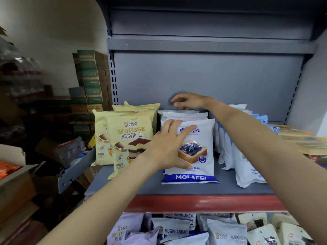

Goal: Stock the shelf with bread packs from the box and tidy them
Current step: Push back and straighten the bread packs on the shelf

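1. Grey shelf (pixel 230 187), red front edge. Middle of it: a row of white-and-blue blueberry bread packs (pixel 194 151) standing one behind another, the front one marked MOLAFEI, leaning back a little.
2. Left hand (pixel 168 147) — fingers spread and nearly straight, laid flat against the face of the front blueberry pack, thumb low near its bottom left. It presses rather than grips; nothing is pinched.
3. Right hand (pixel 188 101) reaches over to the rear of the same row, fingers loosely curled down onto the top edges of the back packs. Whether they actually pinch an edge or only rest on it, cannot tell.
4. Judged step: squaring up the row, front and back squeezed together.
5. Neighbours: yellow mousse packs (pixel 127 137) just beside on the left, touching or nearly touching the row; pale blue-white packs (pixel 235 152) on the right, leaning, separated by a small gap.
6. Cardboard box (pixel 12 167) at far left, open, orange goods inside; well apart from both hands.
7. Risks, as I read it:
   - Too hard a push from the flat left hand could crush the soft bread or tip the row backwards.
   - The front pack's bottom seam sits forward on the shelf — releasing it could let it slide or flop face-down.
   - The right forearm passes close over the leaning pale packs; a careless withdrawal could knock them over.
   - Sideways pressure could shove the mousse packs askew.
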